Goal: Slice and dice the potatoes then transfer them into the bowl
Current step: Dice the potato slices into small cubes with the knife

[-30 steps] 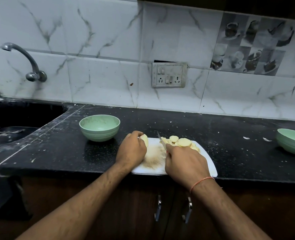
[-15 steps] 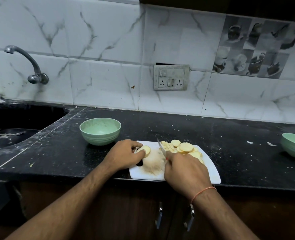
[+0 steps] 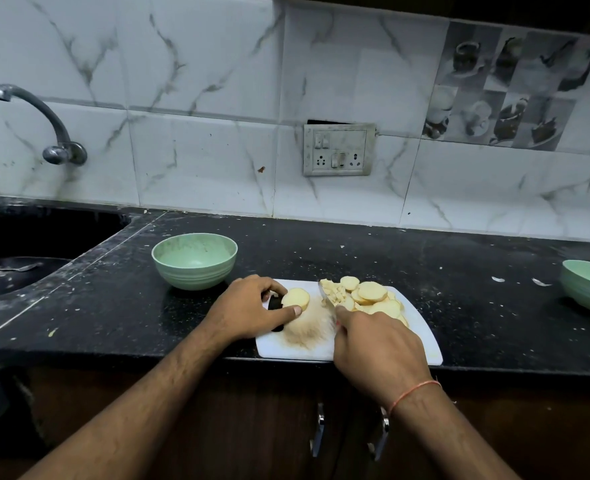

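Black, crumb-flecked counter [image 3: 373, 258] runs under marble tiles, and the white cutting board [image 3: 421, 337] sits at its front edge so I can work close. My left hand [image 3: 248, 308] pinches a potato piece [image 3: 296, 298] between thumb and fingers, cut face up, steadying it on the board's left side. My right hand [image 3: 376, 344] is curled round the knife [image 3: 326, 296], its blade pointing away between that piece and the heap of slices [image 3: 369, 297] kept aside on the right. One green bowl [image 3: 194, 260] waits just beyond the board for the transfer.
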`<control>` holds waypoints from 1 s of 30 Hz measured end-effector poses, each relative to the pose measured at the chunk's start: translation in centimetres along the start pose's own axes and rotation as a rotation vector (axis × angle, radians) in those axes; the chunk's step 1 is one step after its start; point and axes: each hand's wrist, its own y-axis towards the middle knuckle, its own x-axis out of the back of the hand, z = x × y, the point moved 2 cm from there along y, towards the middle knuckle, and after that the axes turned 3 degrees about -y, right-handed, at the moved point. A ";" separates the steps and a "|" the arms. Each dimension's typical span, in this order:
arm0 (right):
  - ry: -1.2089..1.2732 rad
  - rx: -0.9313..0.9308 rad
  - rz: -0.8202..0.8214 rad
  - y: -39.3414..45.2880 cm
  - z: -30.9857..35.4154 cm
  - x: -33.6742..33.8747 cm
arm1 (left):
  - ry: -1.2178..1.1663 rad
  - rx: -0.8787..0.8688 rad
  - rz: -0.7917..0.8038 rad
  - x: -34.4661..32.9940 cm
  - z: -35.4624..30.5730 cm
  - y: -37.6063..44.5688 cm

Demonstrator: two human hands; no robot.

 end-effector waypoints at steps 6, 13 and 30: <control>0.014 0.018 -0.028 -0.3 0.8 0.5 | -0.004 -0.087 0.020 -0.5 -0.4 -0.2; 0.007 0.046 -0.024 -1.3 1.9 1.0 | -0.103 -0.064 -0.047 -0.2 -0.3 0.3; -0.010 0.048 -0.010 -2.2 2.2 2.2 | -0.105 0.022 0.019 -0.4 -0.1 0.7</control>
